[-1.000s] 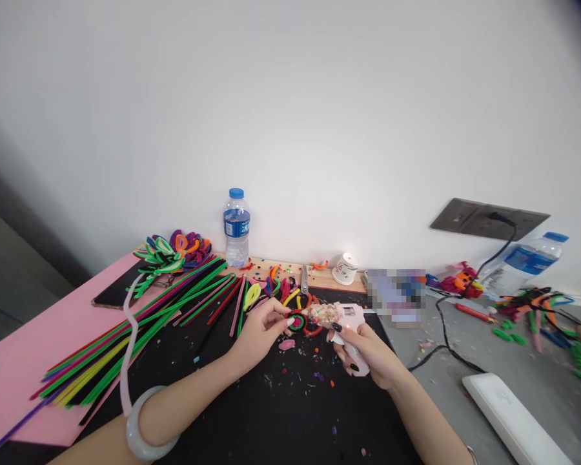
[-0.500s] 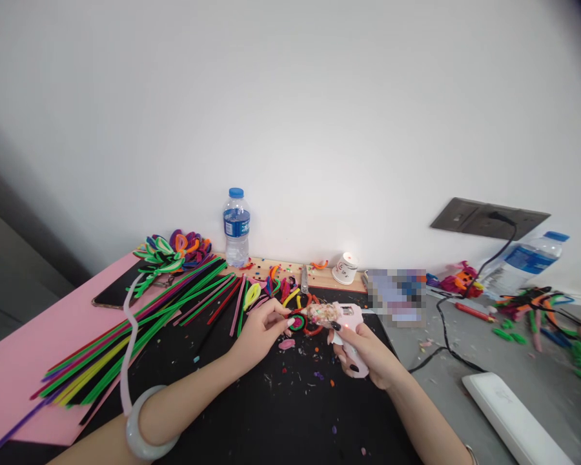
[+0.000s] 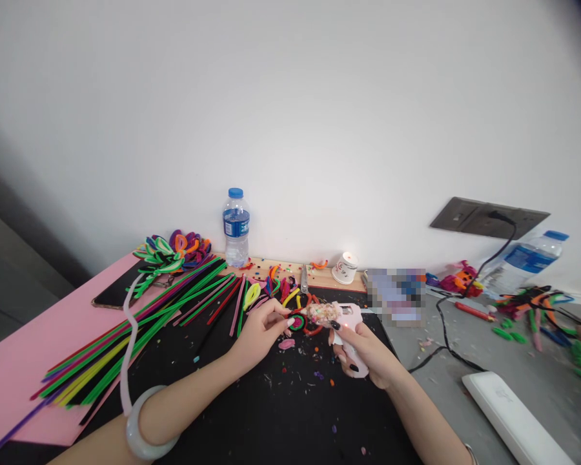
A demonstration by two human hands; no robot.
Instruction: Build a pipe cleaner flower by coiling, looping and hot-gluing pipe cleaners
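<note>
Two hands at black worktop [image 3: 271, 413]: left hand [image 3: 259, 332] pinches coiled pipe-cleaner piece [image 3: 297, 321] steady; right hand [image 3: 365, 352] grips pink glue gun [image 3: 346, 323], nozzle aimed at coil.

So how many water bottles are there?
2. One water bottle stands upright at the back by the wall, behind the pipe cleaners. The other bottle leans far right, under the wall socket. More may be out of view.

Plain white wall [image 3: 290, 116] with a dark socket plate [image 3: 489, 218] behind a grey table [image 3: 465, 349].
</note>
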